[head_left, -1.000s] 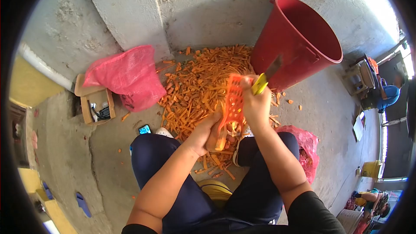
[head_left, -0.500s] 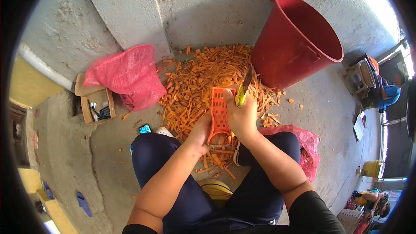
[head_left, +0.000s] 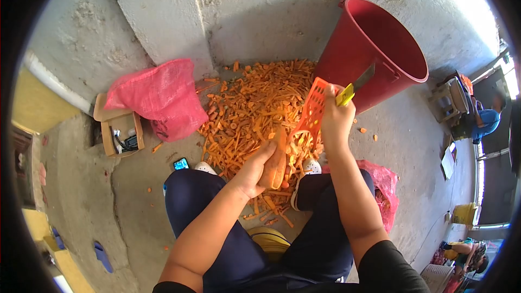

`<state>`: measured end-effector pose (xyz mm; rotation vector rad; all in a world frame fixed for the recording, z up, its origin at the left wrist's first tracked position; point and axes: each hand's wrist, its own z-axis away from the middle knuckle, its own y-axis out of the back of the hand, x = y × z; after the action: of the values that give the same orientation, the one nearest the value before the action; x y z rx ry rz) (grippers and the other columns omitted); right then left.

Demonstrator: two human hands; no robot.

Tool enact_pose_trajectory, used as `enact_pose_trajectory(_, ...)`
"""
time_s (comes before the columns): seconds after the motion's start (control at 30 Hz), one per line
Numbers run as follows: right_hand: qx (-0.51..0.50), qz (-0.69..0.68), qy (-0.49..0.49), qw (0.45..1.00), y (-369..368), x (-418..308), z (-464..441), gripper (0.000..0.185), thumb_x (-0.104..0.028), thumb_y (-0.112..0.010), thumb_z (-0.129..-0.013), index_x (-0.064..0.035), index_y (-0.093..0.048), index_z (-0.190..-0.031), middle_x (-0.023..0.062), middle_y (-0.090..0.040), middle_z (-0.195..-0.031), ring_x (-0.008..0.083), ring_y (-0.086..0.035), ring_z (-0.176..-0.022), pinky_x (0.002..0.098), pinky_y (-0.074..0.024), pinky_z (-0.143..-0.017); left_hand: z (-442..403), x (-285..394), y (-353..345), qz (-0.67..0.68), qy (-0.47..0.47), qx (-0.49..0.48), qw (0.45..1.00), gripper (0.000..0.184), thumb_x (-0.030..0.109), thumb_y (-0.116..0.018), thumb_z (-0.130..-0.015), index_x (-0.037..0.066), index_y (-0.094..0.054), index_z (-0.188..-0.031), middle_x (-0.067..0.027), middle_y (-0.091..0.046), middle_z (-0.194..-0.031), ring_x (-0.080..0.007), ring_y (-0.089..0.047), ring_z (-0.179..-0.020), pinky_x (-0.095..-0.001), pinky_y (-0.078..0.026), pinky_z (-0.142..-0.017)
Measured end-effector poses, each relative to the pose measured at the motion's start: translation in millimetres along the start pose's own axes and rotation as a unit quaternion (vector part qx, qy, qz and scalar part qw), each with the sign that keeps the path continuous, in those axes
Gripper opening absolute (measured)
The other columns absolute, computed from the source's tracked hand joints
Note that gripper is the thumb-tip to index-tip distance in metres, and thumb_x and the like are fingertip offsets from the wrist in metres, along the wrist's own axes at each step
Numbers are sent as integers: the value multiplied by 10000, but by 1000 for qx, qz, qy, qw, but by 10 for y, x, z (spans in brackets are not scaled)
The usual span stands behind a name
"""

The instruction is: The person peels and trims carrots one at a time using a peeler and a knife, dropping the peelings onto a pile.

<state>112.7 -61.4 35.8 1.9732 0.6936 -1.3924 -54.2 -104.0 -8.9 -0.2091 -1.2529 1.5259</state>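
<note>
My left hand (head_left: 254, 171) is closed around the lower part of a thick carrot (head_left: 275, 163), tilted with its upper end away from me. The carrot has long pale-orange cut faces. In my right hand (head_left: 337, 116) is a wide orange plastic peeler (head_left: 313, 106) with a holed body, its lower end close to the carrot's upper side. That same hand also grips a knife with a yellow handle (head_left: 345, 95); its blade (head_left: 366, 74) points up and right before the red bin. Below both hands spreads a heap of carrot peelings and pieces (head_left: 255, 95).
A tall red bin (head_left: 347, 59) stands against the wall on the right. Pink sacks lie left (head_left: 163, 95) and right (head_left: 385, 184). An open cardboard box (head_left: 116, 130) and a lit phone (head_left: 180, 164) are at left. Two other people (head_left: 483, 122) are at far right.
My right hand has moved up and right with the peeler and knife, and the peeler has tilted. My left hand, formerly at the peeler's side, now shows a carrot in its grip.
</note>
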Motion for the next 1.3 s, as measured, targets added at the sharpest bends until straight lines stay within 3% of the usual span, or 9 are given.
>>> enact_pose_trajectory(0.2,-130,-72,-45,988,-31,-218,424,192,-190,-506,-844,-2,-532,-821,17,-501,-600,82,-440,-534,245,-384,-508,-21,28,-9,70,10,21,997,364,355,-324,-889,75,-486,-1055,-72,-572,-920,-179,-575,-755,-341,-493,-581)
enact_pose_trajectory(0.37,-151,2,12,989,-94,-259,591,158,-154,-518,-833,2,-536,-813,51,-504,-573,104,-452,-511,259,-383,-491,-39,34,23,89,10,22,996,330,286,-303,-906,68,-465,-1093,-59,-559,-971,-152,-568,-811,-301,-488,-654)
enact_pose_trajectory(0.57,-138,63,42,988,-149,-233,608,172,-162,-518,-835,4,-533,-795,65,-509,-552,116,-459,-482,273,-383,-469,-65,-1,24,116,17,21,993,329,286,-288,-907,64,-467,-1070,-62,-560,-906,-148,-570,-747,-278,-495,-598)
enact_pose_trajectory(0.7,-68,78,-59,993,-143,-298,432,223,-206,-514,-842,6,-521,-773,73,-535,-577,125,-488,-502,277,-399,-481,-26,-20,47,15,18,-30,999,354,333,-283,-902,62,-457,-1048,-77,-551,-820,-162,-559,-677,-292,-489,-501)
enact_pose_trajectory(0.97,144,31,7,989,108,238,-414,227,-206,-514,-849,16,-550,-817,0,-473,-561,68,-397,-503,234,-355,-478,70,-69,-18,-34,16,-87,995,381,359,-412,-858,58,-419,-1090,-78,-526,-789,-156,-542,-666,-284,-478,-447)
enact_pose_trajectory(1.1,113,-35,-12,993,186,200,-405,241,-211,-508,-855,20,-548,-803,-12,-482,-584,58,-397,-526,217,-351,-491,67,-18,-20,-172,-22,-11,985,430,266,-571,-782,46,-409,-1114,-66,-515,-798,-148,-537,-682,-295,-487,-488)
enact_pose_trajectory(1.13,99,-39,-10,994,148,181,-338,245,-216,-507,-856,20,-550,-804,-13,-484,-589,56,-399,-534,217,-352,-495,32,-39,-20,-205,-84,4,975,434,197,-604,-753,46,-413,-1112,-72,-518,-824,-155,-540,-687,-334,-502,-572)
enact_pose_trajectory(1.23,49,-27,4,998,76,183,-218,256,-241,-514,-851,10,-558,-831,-21,-486,-605,49,-407,-560,221,-359,-513,-32,-117,46,-341,-181,55,921,425,231,-562,-785,53,-399,-1134,-75,-527,-881,-179,-557,-710,-362,-497,-658)
enact_pose_trajectory(1.3,3,-24,-28,999,59,107,-89,252,-243,-512,-852,4,-556,-829,-24,-475,-598,48,-403,-555,221,-360,-509,-33,-70,87,-118,-64,70,988,409,254,-512,-816,60,-387,-1154,-73,-528,-927,-192,-563,-740,-354,-491,-680)
